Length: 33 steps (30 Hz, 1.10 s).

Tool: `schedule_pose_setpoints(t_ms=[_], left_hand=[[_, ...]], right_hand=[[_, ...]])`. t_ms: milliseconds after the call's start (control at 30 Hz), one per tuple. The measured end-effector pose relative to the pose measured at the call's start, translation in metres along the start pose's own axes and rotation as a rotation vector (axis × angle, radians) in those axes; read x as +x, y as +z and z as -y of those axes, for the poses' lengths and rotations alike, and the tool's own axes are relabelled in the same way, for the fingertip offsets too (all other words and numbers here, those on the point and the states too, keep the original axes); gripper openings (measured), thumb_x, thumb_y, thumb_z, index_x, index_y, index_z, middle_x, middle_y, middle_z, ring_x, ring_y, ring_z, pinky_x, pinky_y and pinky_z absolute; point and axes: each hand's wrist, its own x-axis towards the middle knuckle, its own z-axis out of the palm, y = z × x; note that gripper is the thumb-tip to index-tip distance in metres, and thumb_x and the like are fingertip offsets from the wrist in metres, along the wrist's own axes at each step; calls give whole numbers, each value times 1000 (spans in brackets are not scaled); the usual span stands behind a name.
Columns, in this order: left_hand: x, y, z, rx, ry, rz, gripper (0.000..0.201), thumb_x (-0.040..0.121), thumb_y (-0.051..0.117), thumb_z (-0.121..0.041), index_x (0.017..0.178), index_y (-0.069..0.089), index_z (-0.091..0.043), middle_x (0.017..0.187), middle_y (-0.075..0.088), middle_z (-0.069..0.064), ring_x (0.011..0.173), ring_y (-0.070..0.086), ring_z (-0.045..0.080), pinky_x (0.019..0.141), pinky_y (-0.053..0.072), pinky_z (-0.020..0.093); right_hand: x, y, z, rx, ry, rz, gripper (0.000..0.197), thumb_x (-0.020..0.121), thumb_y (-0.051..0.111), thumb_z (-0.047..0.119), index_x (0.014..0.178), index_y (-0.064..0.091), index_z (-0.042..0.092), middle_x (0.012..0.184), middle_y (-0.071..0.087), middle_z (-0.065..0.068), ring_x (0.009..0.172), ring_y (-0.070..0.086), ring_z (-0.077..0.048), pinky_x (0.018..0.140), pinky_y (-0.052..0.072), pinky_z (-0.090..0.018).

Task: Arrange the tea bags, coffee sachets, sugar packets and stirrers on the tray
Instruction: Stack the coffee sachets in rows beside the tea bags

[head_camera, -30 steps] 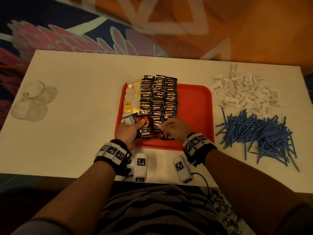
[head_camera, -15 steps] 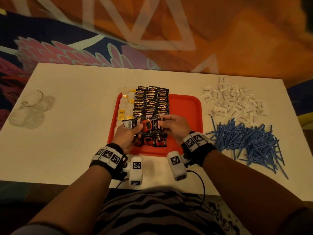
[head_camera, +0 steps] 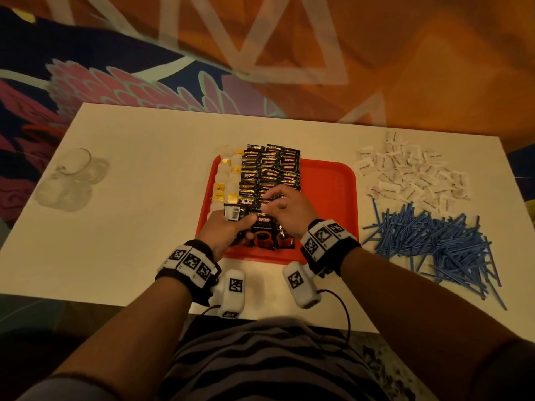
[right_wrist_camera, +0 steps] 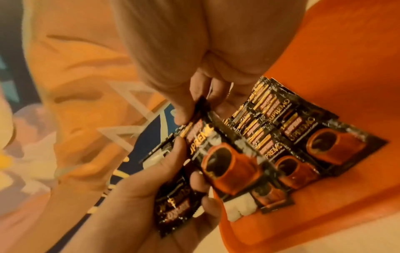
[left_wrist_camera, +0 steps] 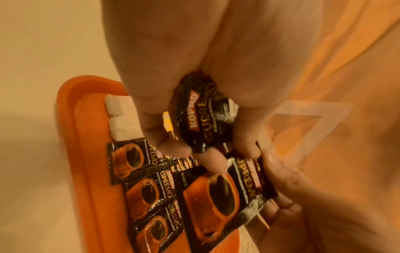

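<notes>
Since half a second ago the right hand has lifted from the near rows and now pinches the top edge of one black coffee sachet with an orange cup printed on it between thumb and fingertips, over the near left part of the tray. At the far left of the white table lie some clear glass pieces. The left hand, palm up, curls its fingers round a small bundle of black sachets. White and yellow tea bags fill the left edge of the flat red plastic tray, with rows of laid coffee sachets beside them. Right of the tray sit loose white sugar packets and, nearer, a heap of blue stirrers.
</notes>
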Motion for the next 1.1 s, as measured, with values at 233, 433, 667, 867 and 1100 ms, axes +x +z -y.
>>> schedule_pose_setpoints(t_ms=[233, 433, 667, 867, 1100], left_hand=[[7, -8, -1, -212, -102, -81, 22, 93, 68, -18, 114, 65, -13, 88, 74, 9, 63, 65, 15, 52, 51, 25], [18, -9, 3, -35, -102, -169, 17, 88, 74, -27, 102, 71, -17, 86, 75, 3, 60, 67, 15, 52, 47, 25], [29, -18, 12, 61, -90, -251, 8, 87, 75, -27, 86, 69, -22, 84, 74, 2, 81, 72, 24, 72, 58, 37], [31, -45, 21, 46, -165, -263, 21, 94, 66, -40, 84, 66, -20, 83, 70, 3, 77, 64, 20, 80, 50, 35], [25, -61, 30, 1, -200, -210, 14, 99, 59, -27, 90, 62, -17, 72, 63, 0, 59, 56, 13, 59, 47, 29]], right_hand=[[-1, 9, -14, -86, 202, 39, 17, 87, 72, 23, 102, 70, 15, 73, 67, 2, 52, 59, -1, 46, 42, -17], [0, 30, -20, -23, 224, 9, 22, 86, 72, 11, 108, 68, 8, 78, 72, -5, 59, 66, -6, 51, 49, -14], [6, 54, -32, -122, 222, -10, 11, 87, 72, 16, 95, 71, 10, 86, 74, -6, 71, 68, -8, 62, 53, -16], [12, 64, -62, -168, 374, -31, 14, 84, 74, 12, 97, 69, 9, 96, 72, -8, 82, 70, -16, 72, 59, -26], [23, 77, -82, -230, 499, -93, 15, 82, 77, 19, 84, 62, 19, 94, 71, -3, 84, 68, -14, 65, 56, -23]])
